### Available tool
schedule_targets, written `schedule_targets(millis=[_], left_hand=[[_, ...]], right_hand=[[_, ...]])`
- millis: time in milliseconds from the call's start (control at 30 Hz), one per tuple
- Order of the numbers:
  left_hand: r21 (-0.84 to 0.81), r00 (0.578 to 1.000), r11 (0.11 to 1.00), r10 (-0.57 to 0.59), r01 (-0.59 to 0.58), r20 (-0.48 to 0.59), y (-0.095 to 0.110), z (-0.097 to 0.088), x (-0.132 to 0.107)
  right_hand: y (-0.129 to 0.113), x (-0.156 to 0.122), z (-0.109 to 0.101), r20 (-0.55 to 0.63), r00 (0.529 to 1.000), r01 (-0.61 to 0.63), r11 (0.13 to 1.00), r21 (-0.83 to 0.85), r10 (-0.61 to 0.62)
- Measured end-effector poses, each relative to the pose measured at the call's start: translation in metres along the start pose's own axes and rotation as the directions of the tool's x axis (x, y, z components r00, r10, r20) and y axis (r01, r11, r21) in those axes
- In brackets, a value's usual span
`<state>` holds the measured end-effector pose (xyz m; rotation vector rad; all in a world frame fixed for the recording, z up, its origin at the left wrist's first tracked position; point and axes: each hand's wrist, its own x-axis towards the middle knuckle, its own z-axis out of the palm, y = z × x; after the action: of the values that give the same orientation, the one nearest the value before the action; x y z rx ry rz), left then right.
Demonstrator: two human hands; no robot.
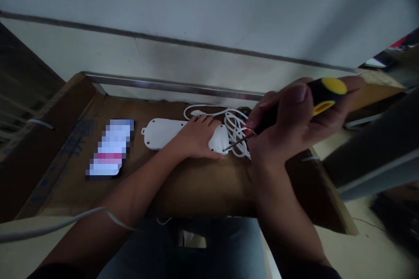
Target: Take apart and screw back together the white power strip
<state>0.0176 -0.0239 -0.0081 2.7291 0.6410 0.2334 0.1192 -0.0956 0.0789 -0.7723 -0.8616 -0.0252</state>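
A white power strip [163,133] lies with its screw-holed underside up on the brown cardboard surface. My left hand [198,137] is spread over its right half, fingers across the casing and thumb along the near edge, pressing on it. In my right hand [291,122] is a screwdriver [327,87] with a black and yellow handle, its fingers wrapped round the grip. The shaft slants down to the left, and its tip meets the strip's near right corner, at a screw hole. Just right of the strip, a white cord [235,124] lies coiled, partly behind my right hand.
A phone [111,148] with a lit, blurred-out screen lies left of the strip. Raised cardboard sides [42,139] bound the surface left and right. A pale wall [196,65] with a metal rail stands behind. A loose white cable [59,226] crosses the lower left.
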Motion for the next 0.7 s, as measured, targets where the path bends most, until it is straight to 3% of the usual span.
schedule_targets(millis=[200,367,600,700], left_hand=[[-0.023,1.000,1.000,-0.007,0.007,0.025,0.000,-0.004,0.000],[-0.030,1.000,1.000,0.000,0.000,0.024,-0.001,-0.003,0.000],[-0.049,0.999,0.999,-0.002,0.004,0.043,-0.003,-0.006,0.001],[-0.058,0.999,0.998,0.028,-0.026,0.033,-0.007,-0.003,0.003]], right_hand=[[0.000,0.004,0.000,-0.006,1.000,-0.014,0.998,-0.053,0.014],[0.003,0.007,-0.004,-0.001,0.998,-0.062,0.997,0.046,0.062],[0.007,0.015,-0.015,0.203,0.957,-0.242,0.957,0.162,0.207],[0.011,0.017,-0.016,0.391,0.870,-0.409,0.882,0.234,0.300]])
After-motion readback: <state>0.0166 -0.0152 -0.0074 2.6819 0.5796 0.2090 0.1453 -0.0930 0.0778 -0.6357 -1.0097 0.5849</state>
